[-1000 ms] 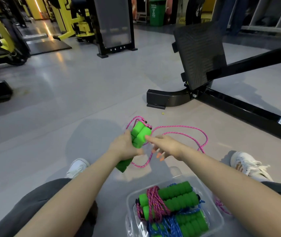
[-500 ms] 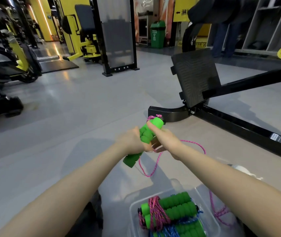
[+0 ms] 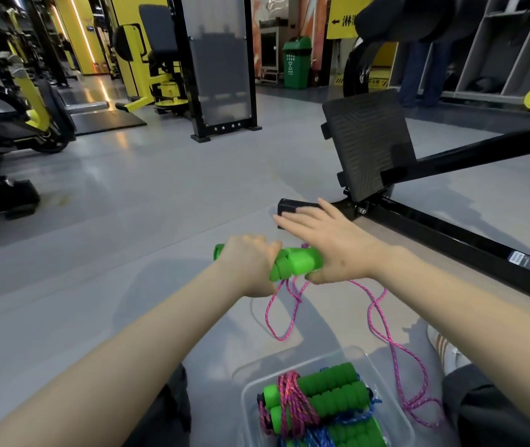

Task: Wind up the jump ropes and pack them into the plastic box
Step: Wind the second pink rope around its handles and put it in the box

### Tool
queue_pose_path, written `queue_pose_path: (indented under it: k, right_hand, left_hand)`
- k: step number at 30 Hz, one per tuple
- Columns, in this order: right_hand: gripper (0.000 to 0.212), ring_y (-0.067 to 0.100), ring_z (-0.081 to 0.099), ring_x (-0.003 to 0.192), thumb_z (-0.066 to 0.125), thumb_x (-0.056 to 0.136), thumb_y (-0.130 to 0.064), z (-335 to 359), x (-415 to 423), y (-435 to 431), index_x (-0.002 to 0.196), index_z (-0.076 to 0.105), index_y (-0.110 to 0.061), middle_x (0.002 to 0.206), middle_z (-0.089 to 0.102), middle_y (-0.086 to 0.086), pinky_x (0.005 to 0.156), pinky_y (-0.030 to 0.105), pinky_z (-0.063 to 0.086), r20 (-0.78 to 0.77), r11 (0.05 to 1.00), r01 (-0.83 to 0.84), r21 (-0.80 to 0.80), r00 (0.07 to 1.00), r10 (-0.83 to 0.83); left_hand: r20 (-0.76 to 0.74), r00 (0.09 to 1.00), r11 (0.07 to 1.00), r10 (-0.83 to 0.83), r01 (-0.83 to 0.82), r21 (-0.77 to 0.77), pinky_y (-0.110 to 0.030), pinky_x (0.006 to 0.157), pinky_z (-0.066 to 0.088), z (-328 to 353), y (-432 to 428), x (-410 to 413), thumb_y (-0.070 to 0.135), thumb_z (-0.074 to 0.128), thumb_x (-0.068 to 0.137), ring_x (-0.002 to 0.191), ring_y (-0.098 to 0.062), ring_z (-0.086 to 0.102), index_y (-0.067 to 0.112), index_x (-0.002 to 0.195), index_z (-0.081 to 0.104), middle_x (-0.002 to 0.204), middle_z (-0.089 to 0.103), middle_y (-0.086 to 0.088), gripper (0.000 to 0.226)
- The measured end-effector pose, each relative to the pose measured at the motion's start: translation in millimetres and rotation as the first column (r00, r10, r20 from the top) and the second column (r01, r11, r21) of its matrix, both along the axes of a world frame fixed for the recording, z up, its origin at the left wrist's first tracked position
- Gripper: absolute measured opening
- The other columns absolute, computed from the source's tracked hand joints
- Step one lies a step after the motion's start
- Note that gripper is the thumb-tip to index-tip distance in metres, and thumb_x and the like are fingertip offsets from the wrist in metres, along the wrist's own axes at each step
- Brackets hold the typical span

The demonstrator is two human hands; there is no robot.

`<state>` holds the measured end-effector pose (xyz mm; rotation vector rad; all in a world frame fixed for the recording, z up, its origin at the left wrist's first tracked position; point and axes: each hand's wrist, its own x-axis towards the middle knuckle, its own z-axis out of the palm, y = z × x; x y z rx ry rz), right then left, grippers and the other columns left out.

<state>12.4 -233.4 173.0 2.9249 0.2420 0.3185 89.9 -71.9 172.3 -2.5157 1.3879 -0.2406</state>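
Grey gym floor fills most of frame; black machine frame runs across the right. Clear plastic box at bottom centre, already holding wound ropes: green handles wrapped in pink cord, a blue-corded set under them. Centre frame: left hand fisted tight around the pair of green foam handles, held roughly level. Right hand at the handles' right end, fingers spread flat and open, thumb just under the foam; not clamped on anything visible. Pink cord hangs loose from the handles in loops, trailing down the right side toward the box and floor. Step looks like winding this cord round the handles, barely begun. To do it well: keep both handles pinched parallel, catch the cord close to the foam, lay turns snug and side by side, keep slack from snagging the box or shoe.
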Motion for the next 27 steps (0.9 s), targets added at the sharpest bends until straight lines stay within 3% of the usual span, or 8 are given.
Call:
queue_pose_path:
  k: [3, 6, 11, 14, 18, 21, 25, 27]
  right_hand:
    - [0.091, 0.026, 0.046, 0.123, 0.059, 0.076, -0.027, -10.6, 8.0, 13.4, 0.150, 0.008, -0.015, 0.129, 0.055, 0.003, 0.114, 0.042, 0.018, -0.125, 0.996, 0.091, -0.020, 0.988, -0.093]
    - [0.068, 0.028, 0.054, 0.112, 0.055, 0.078, -0.025, -11.0, 8.4, 8.7, 0.140, 0.031, -0.015, 0.115, 0.060, 0.004, 0.098, 0.038, 0.039, -0.094, 0.992, 0.117, 0.042, 0.989, -0.112]
    - [0.039, 0.027, 0.059, 0.097, 0.056, 0.075, -0.022, -13.5, 10.1, 4.8, 0.113, 0.054, -0.019, 0.098, 0.062, 0.002, 0.084, 0.032, 0.037, -0.006, 0.992, 0.079, 0.102, 0.997, -0.079]
    - [0.037, 0.028, 0.059, 0.095, 0.058, 0.075, -0.023, -10.8, 7.2, 0.7, 0.112, 0.054, -0.019, 0.098, 0.061, 0.004, 0.078, 0.030, 0.037, -0.020, 0.986, 0.092, 0.137, 0.996, -0.090]
    - [0.040, 0.029, 0.055, 0.094, 0.057, 0.074, -0.023, -7.7, 4.6, -2.1, 0.114, 0.056, -0.019, 0.097, 0.061, 0.004, 0.085, 0.034, 0.039, 0.012, 0.995, 0.053, 0.086, 0.998, -0.054]
    - [0.047, 0.027, 0.056, 0.095, 0.066, 0.070, -0.022, -5.7, 5.0, -3.9, 0.116, 0.057, -0.018, 0.100, 0.061, 0.004, 0.085, 0.038, 0.045, -0.023, 0.963, 0.059, 0.263, 0.998, -0.055]
    - [0.075, 0.013, 0.055, 0.103, 0.080, 0.063, -0.010, 2.4, -0.4, -12.0, 0.130, 0.050, -0.022, 0.113, 0.055, 0.003, 0.085, 0.012, 0.043, -0.073, 0.708, 0.109, 0.697, 0.994, -0.081]
    - [0.085, 0.010, 0.056, 0.104, 0.079, 0.067, -0.001, 9.9, -7.0, -15.7, 0.139, 0.040, -0.024, 0.118, 0.055, 0.002, 0.085, 0.012, 0.045, -0.211, 0.377, 0.206, 0.903, 0.977, -0.029]
  left_hand:
    - [-0.004, 0.999, 0.997, -0.048, 0.048, -0.062, -0.033, 0.089, 0.041, -3.3, -5.8, -4.2, 0.045, 0.054, 0.084, 0.118, -0.026, 0.050, 0.014, 0.135, 0.034, 0.123, 0.051, -0.008, 0.063]
    - [-0.088, 0.996, 0.984, -0.015, -0.001, -0.178, -0.033, 0.088, 0.042, -4.1, -4.0, -0.4, 0.048, 0.055, 0.082, 0.116, -0.025, 0.051, 0.017, 0.131, 0.038, 0.119, 0.054, -0.005, 0.061]
    - [-0.042, 0.999, 0.949, -0.004, -0.009, -0.314, -0.028, 0.074, 0.037, -7.9, -0.9, 2.4, 0.066, 0.052, 0.078, 0.105, -0.020, 0.056, 0.018, 0.107, 0.052, 0.105, 0.058, -0.001, 0.057]
    - [-0.102, 0.994, 0.952, 0.030, -0.060, -0.301, -0.027, 0.073, 0.035, -6.3, 2.0, 3.0, 0.078, 0.048, 0.073, 0.099, -0.019, 0.057, 0.019, 0.105, 0.053, 0.098, 0.057, 0.000, 0.067]
    - [-0.278, 0.960, 0.953, 0.033, -0.114, -0.280, -0.030, 0.075, 0.038, -2.8, 5.5, 3.2, 0.083, 0.048, 0.067, 0.094, -0.021, 0.054, 0.020, 0.094, 0.047, 0.089, 0.048, 0.004, 0.068]
    - [-0.378, 0.925, 0.942, 0.044, -0.165, -0.292, -0.031, 0.071, 0.039, 3.3, 7.7, 7.1, 0.082, 0.047, 0.070, 0.086, -0.021, 0.052, 0.019, 0.089, 0.050, 0.084, 0.052, 0.003, 0.066]
    - [-0.591, 0.806, 0.923, 0.012, -0.236, -0.303, -0.031, 0.060, 0.039, 8.0, 14.1, 17.1, 0.076, 0.051, 0.073, 0.076, -0.020, 0.055, 0.012, 0.087, 0.055, 0.080, 0.058, -0.001, 0.066]
    - [-0.748, 0.662, 0.912, -0.047, -0.277, -0.302, -0.026, 0.055, 0.040, 10.9, 18.1, 20.3, 0.076, 0.052, 0.074, 0.065, -0.016, 0.055, 0.015, 0.085, 0.056, 0.078, 0.062, 0.000, 0.062]
